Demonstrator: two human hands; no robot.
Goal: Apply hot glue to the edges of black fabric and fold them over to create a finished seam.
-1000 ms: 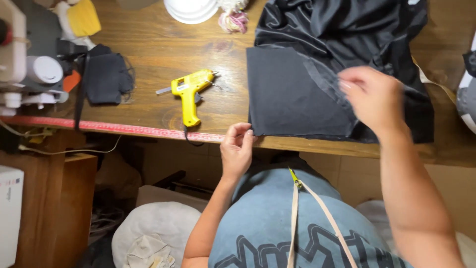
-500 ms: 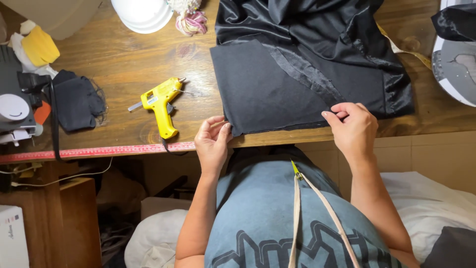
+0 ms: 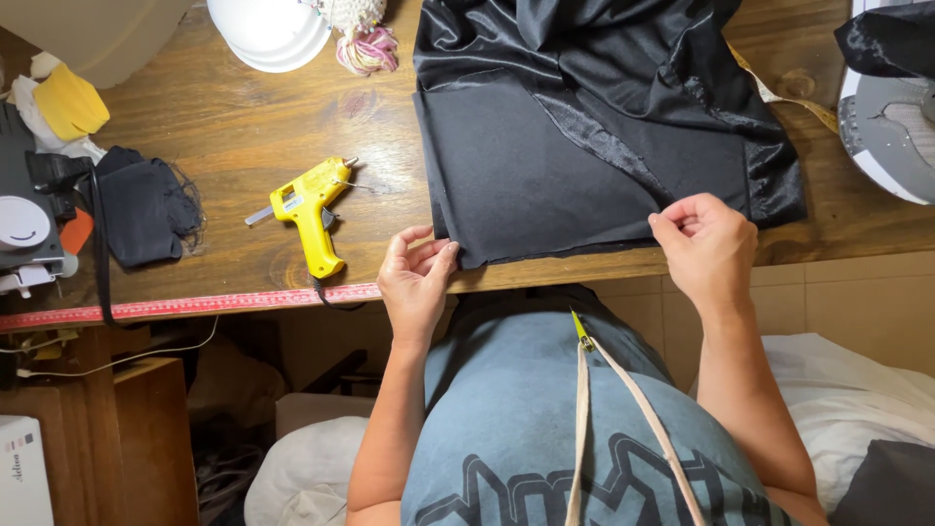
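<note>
The black fabric [image 3: 545, 175] is lying on the wooden bench [image 3: 243, 127], with its flat matte part reaching down to the front edge of the bench and its shiny, crumpled part piled up behind, toward the far side. The left hand [image 3: 417, 278] is pinching the near left corner of the fabric between thumb and fingers, just at the bench edge. The right hand [image 3: 706, 244] is clenching on the near edge of the same fabric further to the right, where the matte piece is meeting the shiny strip; its fingers are curled in, so the exact grip is partly hidden. The two hands are well apart, and the front edge of the cloth is running almost straight between them. A yellow glue gun [image 3: 310, 209] is resting on the bench to the left of the fabric, near the left hand but not touching it, with its nozzle pointing to the right. A red measuring strip [image 3: 195, 307] is running along the front edge of the bench on the left side. Further left, a small dark cloth piece [image 3: 141, 209] is lying beside a sewing machine [image 3: 24, 229]. At the far edge a white bowl [image 3: 268, 29] is standing, and just beside it a bundle of yarn [image 3: 365, 39]. A beige tape [image 3: 584, 429] is hanging down over the person's grey shirt.
</note>
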